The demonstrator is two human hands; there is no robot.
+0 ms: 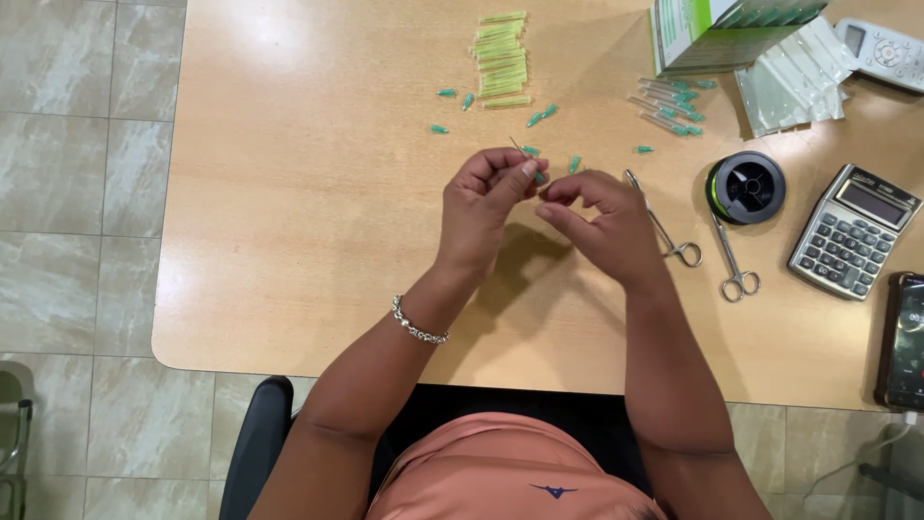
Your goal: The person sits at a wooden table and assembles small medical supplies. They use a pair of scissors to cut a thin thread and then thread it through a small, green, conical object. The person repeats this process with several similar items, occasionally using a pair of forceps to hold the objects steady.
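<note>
— What do you have in view right now?

— I see both hands raised just above the wooden table (289, 193), close together near its middle. My left hand (481, 207) is pinched shut on a thin needle (517, 146); its fine shaft pokes up and away past the fingertips. My right hand (602, 217) is curled, thumb and forefinger closed as if nipping something very small. I cannot tell what, if anything, sits between them.

— How would you handle this step well?

— I judge it is fine work at the needle's near end, so I keep the left pinch firm and steady and let the right hand do the small moves. I would bring the fingertips together slowly, wrists low toward the table for support.

— Anything close by to mind?

— Loose green caps (539, 116) lie scattered just beyond my hands; a careless sweep could scatter them. Two pairs of forceps (664, 226) lie to the right, near a black spool (749, 186) and a calculator (852, 231). A stack of yellow-green tubes (500, 58) sits farther up, well apart, with capped needles (669, 106) beside an open box (712, 29).

— The risk?

— A prick, I think; I keep the sharp end pointing away from me.
</note>
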